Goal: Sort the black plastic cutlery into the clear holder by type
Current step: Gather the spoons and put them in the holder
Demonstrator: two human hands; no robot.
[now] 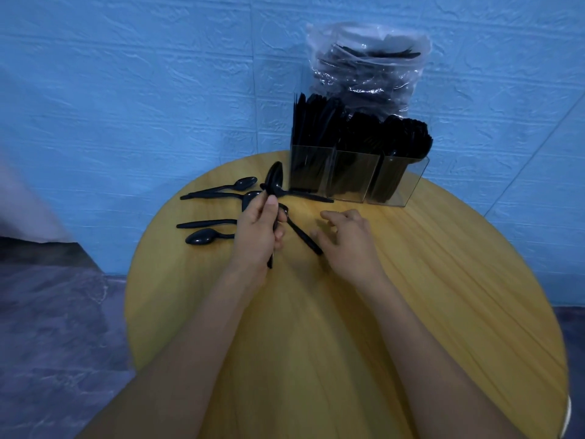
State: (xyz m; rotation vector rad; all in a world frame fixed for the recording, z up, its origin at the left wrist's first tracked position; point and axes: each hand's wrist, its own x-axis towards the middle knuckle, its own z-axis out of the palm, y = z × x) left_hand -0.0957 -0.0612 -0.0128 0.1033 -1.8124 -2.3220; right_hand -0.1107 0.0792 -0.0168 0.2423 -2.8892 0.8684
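My left hand (pixel 258 231) grips a black plastic spoon (pixel 274 180) by its handle, bowl pointing up and away. A second spoon (pixel 300 234) lies slantwise on the round wooden table (pixel 411 296) between my hands. My right hand (pixel 348 240) hovers with fingers spread, its fingertips at that spoon's handle end. Several more black spoons and knives (pixel 218 190) lie loose to the left. The clear three-compartment holder (pixel 402 188) stands at the table's far edge, each section packed with black cutlery.
Behind the holder a clear plastic bag (pixel 370 68) of black cutlery leans on the blue wall. The table's left edge runs close to the loose pieces. One knife (pixel 310 196) lies right against the holder's front.
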